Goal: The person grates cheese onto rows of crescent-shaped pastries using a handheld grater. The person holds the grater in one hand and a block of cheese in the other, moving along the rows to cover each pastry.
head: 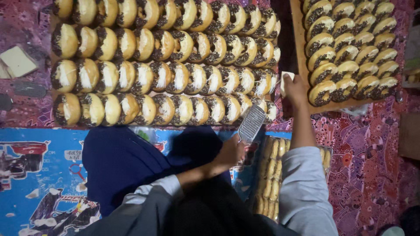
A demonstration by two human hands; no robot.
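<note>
Fingers [286, 81] of the right hand [295, 89] pinched a small pale block [285, 83], likely cheese, at about three o'clock, in the gap between the two trays. It looked light, soft and crumbly, best taken by its flat sides. The left hand's [232, 150] fingers were curled shut around the handle of a small metal grater [251, 123] at five o'clock of the big tray of doughnuts [162, 65]; stiff, light, sharp-faced, so held by the handle. Its face tilted toward the nearest doughnuts. Both forearms stretched forward in grey sleeves [304, 188], the right reaching farther.
</note>
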